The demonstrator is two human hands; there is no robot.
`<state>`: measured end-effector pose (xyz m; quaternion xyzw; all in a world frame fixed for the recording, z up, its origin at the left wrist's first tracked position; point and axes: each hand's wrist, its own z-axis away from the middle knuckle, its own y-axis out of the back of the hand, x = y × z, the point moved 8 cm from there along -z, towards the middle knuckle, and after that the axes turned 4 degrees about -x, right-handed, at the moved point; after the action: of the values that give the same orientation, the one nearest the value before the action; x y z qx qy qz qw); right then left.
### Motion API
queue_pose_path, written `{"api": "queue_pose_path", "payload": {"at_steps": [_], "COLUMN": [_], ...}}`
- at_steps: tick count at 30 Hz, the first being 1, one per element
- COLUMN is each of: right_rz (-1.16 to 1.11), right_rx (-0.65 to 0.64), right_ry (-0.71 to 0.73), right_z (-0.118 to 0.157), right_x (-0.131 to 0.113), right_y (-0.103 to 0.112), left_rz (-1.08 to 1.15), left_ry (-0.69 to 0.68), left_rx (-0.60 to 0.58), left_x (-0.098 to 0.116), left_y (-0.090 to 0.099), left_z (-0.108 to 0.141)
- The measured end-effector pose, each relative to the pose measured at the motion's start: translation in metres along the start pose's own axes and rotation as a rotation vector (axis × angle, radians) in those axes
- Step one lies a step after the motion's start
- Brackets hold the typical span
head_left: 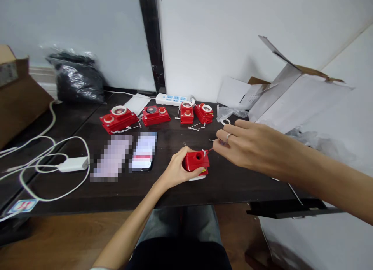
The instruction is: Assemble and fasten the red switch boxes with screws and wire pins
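A red box-shaped device (196, 161) with a dark round hole in its side is held near the table's front edge. My left hand (176, 167) wraps round its left side, thumb across the front. A short white cord is at its top right corner. My right hand (233, 143), wearing a ring, is closed just right of the device, pinching a thin tool whose reddish shaft reaches the cord; its details are hard to make out. Behind stand similar red devices: one (112, 123) at left, one (160, 118) beside it, and two more (187, 116), (205, 116) near the middle.
On the dark table (233, 188) lie a phone (142, 153), a blurred flat item (112, 157) and a white charger (72, 164) with looped cable. A power strip (175, 99) is at the wall. Cardboard boxes (23, 95), (287, 99) flank the table, with a black-filled bag (78, 79) at left.
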<state>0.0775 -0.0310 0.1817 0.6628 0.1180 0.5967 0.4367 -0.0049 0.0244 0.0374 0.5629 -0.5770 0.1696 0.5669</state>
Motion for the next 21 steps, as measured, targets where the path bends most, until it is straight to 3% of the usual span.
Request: {"api": "queue_pose_path", "payload": {"at_steps": [5, 13, 21], "right_rz": [0.048, 0.066, 0.034], "right_rx": [-0.023, 0.021, -0.044], "right_ry": [-0.031, 0.047, -0.015], "right_z": [0.001, 0.003, 0.004], "right_x": [0.0, -0.008, 0.0], "right_y": [-0.006, 0.007, -0.007], "left_rz": [0.008, 0.012, 0.008], "left_ry": [-0.016, -0.002, 0.007], "left_rx": [0.007, -0.005, -0.018], "left_x": [0.001, 0.001, 0.0], "left_y": [0.001, 0.0, 0.0], "left_z": [0.0, 0.0, 0.001]}}
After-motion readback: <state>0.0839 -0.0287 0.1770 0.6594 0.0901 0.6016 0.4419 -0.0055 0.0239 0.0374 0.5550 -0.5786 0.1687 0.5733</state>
